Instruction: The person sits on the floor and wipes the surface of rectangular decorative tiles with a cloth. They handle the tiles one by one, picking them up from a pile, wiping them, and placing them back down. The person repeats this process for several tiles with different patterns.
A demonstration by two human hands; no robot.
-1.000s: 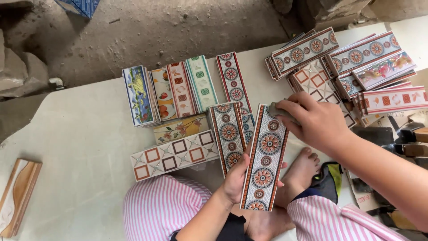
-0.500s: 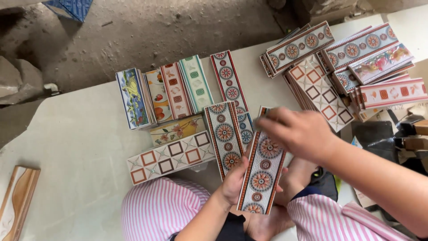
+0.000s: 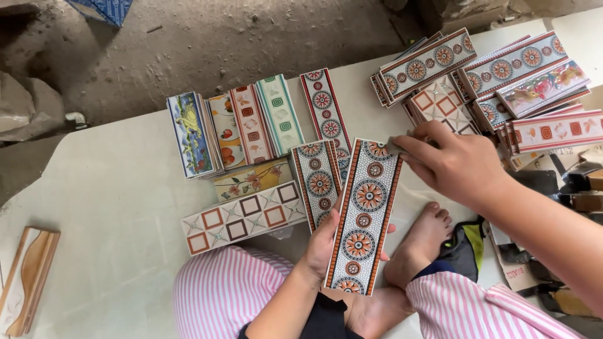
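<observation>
A long border tile with orange rosettes on white mosaic, held upright, slightly tilted.

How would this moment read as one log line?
left hand: holds long patterned tile | right hand: touches its top end | sorted tiles behind

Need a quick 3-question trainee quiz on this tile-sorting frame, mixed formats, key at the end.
1. True or false: the left hand supports the long rectangular ceramic border tile with orange medallions from beneath.
2. Multiple choice: the right hand touches that tile at its A) near end, B) far end, C) middle.
3. Fill in: the long white tile with red and brown square outlines lies on the pale table to the ___ of the held tile in the picture.

Key: 1 true; 2 B; 3 left.
</observation>
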